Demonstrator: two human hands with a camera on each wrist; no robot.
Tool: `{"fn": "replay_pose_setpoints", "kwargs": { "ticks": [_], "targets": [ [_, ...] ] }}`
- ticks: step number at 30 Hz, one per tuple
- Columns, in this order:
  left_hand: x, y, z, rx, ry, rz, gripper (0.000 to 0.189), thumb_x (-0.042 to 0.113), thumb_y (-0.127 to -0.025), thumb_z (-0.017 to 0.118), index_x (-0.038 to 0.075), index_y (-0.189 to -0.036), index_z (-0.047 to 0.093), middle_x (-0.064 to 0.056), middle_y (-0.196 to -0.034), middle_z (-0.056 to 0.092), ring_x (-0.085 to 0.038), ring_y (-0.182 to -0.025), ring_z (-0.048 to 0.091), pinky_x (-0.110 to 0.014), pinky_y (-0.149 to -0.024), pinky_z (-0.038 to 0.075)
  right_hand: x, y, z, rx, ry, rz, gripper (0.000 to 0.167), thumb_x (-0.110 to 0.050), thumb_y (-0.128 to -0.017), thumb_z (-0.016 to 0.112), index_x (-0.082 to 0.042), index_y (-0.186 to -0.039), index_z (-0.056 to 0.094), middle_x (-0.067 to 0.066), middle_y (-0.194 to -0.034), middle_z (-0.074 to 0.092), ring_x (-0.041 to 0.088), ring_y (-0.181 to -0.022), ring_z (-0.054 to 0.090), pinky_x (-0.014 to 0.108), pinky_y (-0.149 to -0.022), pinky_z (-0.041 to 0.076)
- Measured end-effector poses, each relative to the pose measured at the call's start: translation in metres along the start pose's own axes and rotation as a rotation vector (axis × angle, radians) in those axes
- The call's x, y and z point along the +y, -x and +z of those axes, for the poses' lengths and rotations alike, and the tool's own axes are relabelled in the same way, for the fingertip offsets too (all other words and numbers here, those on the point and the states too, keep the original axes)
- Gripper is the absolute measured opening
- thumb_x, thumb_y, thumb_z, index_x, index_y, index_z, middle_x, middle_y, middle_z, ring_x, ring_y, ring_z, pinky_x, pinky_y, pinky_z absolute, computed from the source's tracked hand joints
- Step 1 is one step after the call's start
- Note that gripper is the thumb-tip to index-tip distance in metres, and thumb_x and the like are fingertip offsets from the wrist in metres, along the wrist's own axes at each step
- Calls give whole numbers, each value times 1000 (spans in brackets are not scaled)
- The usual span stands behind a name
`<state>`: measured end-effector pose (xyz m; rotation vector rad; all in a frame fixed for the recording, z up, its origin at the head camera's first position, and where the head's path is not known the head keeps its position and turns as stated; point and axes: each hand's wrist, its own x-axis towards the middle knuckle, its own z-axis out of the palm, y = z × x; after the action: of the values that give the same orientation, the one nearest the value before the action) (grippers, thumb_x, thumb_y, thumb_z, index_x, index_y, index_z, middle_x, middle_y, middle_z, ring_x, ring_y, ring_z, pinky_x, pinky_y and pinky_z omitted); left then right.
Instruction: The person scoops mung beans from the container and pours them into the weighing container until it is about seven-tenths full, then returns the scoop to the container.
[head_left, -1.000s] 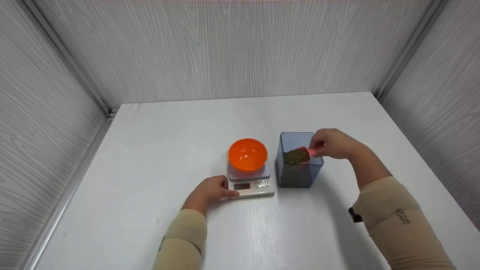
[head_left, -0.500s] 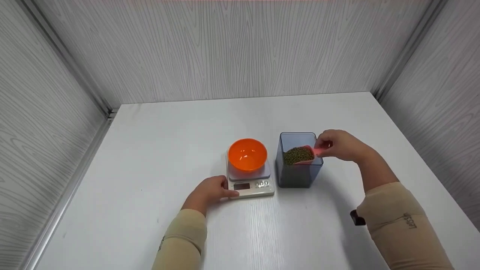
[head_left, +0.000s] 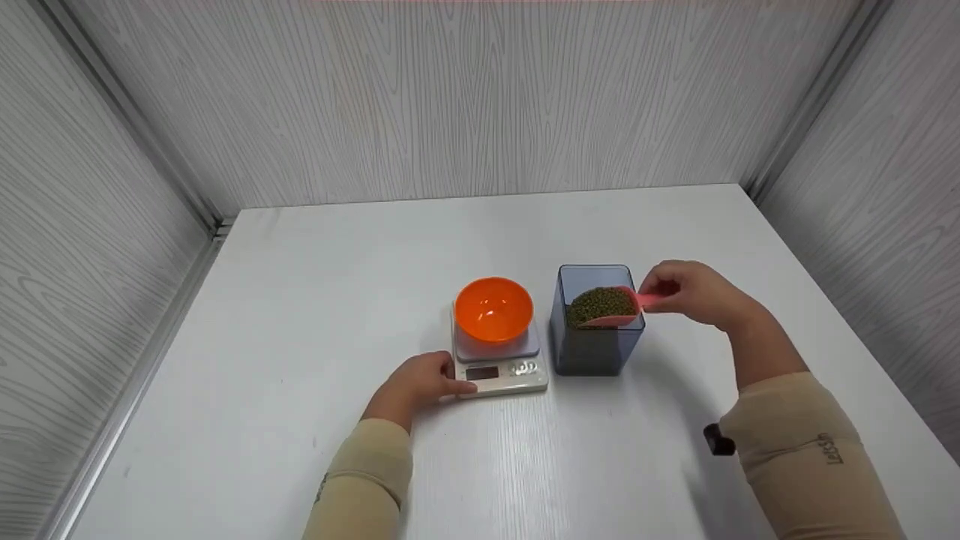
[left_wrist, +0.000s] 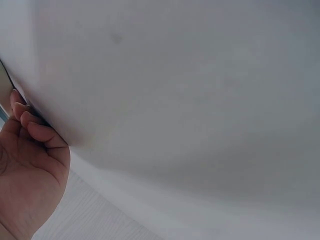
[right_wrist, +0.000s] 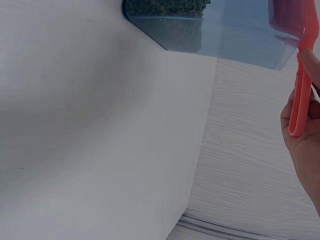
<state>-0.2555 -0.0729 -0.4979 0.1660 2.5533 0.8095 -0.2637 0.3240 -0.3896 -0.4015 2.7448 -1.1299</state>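
My right hand [head_left: 690, 292] grips the handle of a pink-red scoop [head_left: 615, 321], heaped with small green beans [head_left: 602, 302] that look like mung beans. The scoop's bowl is at the top of a bluish see-through square container [head_left: 592, 358]; beans also fill its lower part. In the right wrist view the ridged scoop handle [right_wrist: 301, 102] lies between thumb and fingers. My left hand [head_left: 420, 379] holds the front left corner of a white kitchen scale [head_left: 521, 383], thumb on its front edge, fingers at its side. An orange bowl [head_left: 495, 311] with no beans visible stands on the scale's platform.
The container stands on the white table [head_left: 337, 285] just right of the scale, with a narrow gap between them. Grey wood-grain panels [head_left: 480, 97] enclose the table at the back and both sides.
My right hand has drawn the scoop up and to the right, and more of its bean-filled bowl shows. The left hand, scale and orange bowl have stayed in place.
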Motion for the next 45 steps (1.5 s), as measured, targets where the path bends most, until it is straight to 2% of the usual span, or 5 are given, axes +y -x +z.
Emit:
{"fn": "replay_pose_setpoints", "kwargs": {
  "ticks": [9,22,30,39,45],
  "targets": [
    [1,1,0,-3,9,-1,42,50,-69,74,16,-85,55,-1,-77,52,-19,-79,49,-32,-69,38,10,5,5,14,-77,18,15,-12,-80,70,-8,-93,64,8,-92,57,19,-83,53,27,-70,46],
    [1,3,-2,1,10,6,42,51,-68,73,17,-84,55,-1,-77,53,-20,-79,49,-33,-70,37,5,3,9,4,-5,61,17,-17,-82,68,-8,-95,61,8,-91,56,22,-83,49,30,-70,44],
    [0,1,0,0,18,3,43,51,-67,74,17,-84,55,-1,-77,53,-19,-80,49,-33,-70,38,4,3,7,27,-11,31,15,-17,-83,68,-8,-93,62,8,-90,57,21,-82,50,30,-70,44],
    [1,3,-2,-3,29,-12,43,51,-67,74,17,-87,55,-1,-80,54,-20,-82,49,-34,-75,40,-21,-8,3,39,17,-29,14,-17,-84,66,-8,-95,62,8,-90,57,21,-81,50,28,-68,45],
    [0,2,-1,-1,19,0,42,52,-68,74,18,-86,56,-1,-79,55,-20,-81,50,-34,-73,39,-42,-20,11,35,28,-68,13,-15,-84,66,-9,-95,61,7,-91,57,21,-81,50,28,-68,45]
  ]
}}
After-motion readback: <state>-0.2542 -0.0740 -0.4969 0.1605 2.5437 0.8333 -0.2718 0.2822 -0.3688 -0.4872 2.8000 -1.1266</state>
